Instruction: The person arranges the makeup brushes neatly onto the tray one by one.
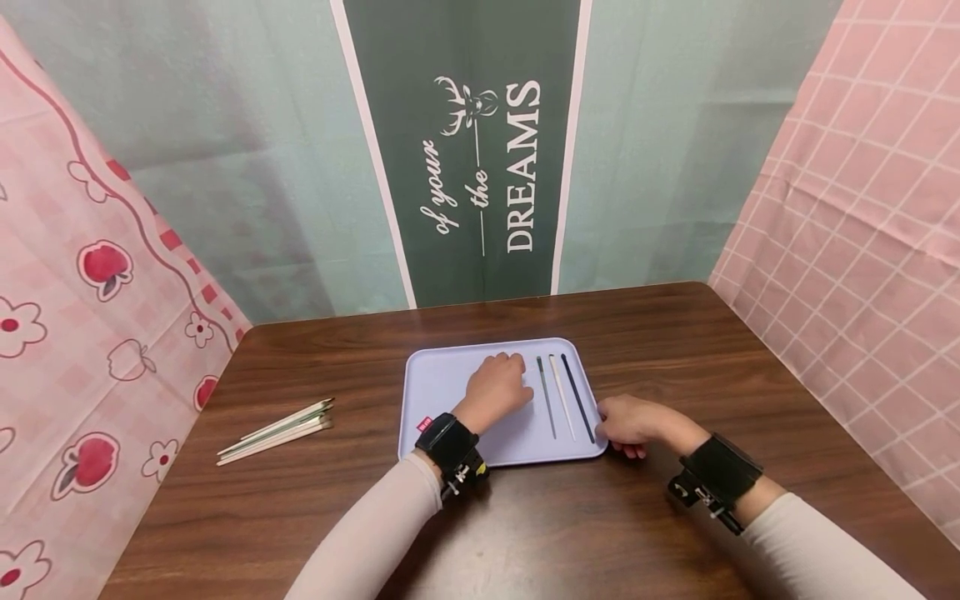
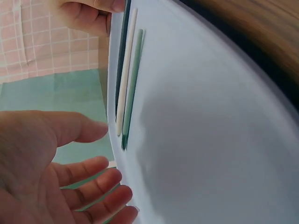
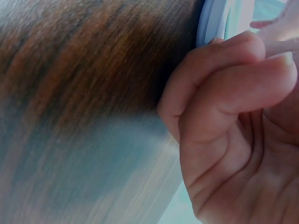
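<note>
A pale lavender tray point(image 1: 450, 367) lies on the table, with three thin sticks side by side near its right edge. They are a grey-green stick point(image 1: 547, 398), a white stick point(image 1: 562, 398) and a black stick point(image 1: 577, 398). My left hand point(image 1: 495, 390) hovers over the tray just left of the sticks. In the left wrist view the thumb and fingers of the left hand point(image 2: 60, 168) are spread apart around nothing. At the tray's lower right edge, my right hand point(image 1: 626, 418) holds the rim with curled fingers; these fingers point(image 3: 219, 88) fill the right wrist view.
Several more thin sticks point(image 1: 277, 432), whitish and green, lie in a loose bundle on the wooden table point(image 1: 360, 350) to the left of the tray. A small red label point(image 1: 424, 423) marks the tray's left side. Curtains point(image 1: 660, 150) hang behind the table and along both sides.
</note>
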### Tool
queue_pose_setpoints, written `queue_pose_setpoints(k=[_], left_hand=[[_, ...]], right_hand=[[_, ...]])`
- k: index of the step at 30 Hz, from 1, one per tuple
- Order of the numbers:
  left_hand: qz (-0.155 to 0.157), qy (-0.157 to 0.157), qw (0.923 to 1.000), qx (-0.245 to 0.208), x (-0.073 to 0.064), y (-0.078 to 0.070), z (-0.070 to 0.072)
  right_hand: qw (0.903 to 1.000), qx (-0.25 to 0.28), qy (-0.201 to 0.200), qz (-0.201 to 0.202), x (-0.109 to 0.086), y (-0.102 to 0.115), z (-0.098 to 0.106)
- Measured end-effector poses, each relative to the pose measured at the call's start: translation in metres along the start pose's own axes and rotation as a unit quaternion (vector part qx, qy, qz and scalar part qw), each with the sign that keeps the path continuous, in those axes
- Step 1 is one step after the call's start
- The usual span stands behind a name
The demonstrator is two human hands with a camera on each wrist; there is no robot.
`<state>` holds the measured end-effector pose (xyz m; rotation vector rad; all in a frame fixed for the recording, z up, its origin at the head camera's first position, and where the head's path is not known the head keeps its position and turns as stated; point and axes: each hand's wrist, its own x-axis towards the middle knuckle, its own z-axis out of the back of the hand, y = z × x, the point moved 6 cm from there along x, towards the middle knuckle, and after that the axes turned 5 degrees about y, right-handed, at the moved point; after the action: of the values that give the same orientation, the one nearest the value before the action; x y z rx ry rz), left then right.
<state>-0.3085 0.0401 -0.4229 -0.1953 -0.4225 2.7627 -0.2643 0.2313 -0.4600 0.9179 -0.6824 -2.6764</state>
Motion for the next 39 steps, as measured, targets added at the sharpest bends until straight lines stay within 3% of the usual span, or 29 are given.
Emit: queue_pose_setpoints(k=[9, 22, 34, 39], left_hand=[[-0.004, -0.003, 0.9997, 0.025, -0.022, 0.029, 0.009], [0.025, -0.016, 0.9983, 0.051, -0.056, 0.076, 0.025], [0.081, -0.011, 0.996, 0.034, -0.085, 0.129, 0.031], [0.086, -0.018, 0.9955, 0.036, -0.097, 0.144, 0.035]], right_hand=[[1.0, 0.003, 0.0, -0.001, 0.001, -0.001, 0.0], [1.0, 0.006, 0.002, 0.001, 0.001, -0.001, 0.0], [1.0, 0.008, 0.0, 0.002, 0.0, 0.0, 0.0], [1.0, 0.006, -0.002, 0.001, 0.0, 0.0, 0.001]])
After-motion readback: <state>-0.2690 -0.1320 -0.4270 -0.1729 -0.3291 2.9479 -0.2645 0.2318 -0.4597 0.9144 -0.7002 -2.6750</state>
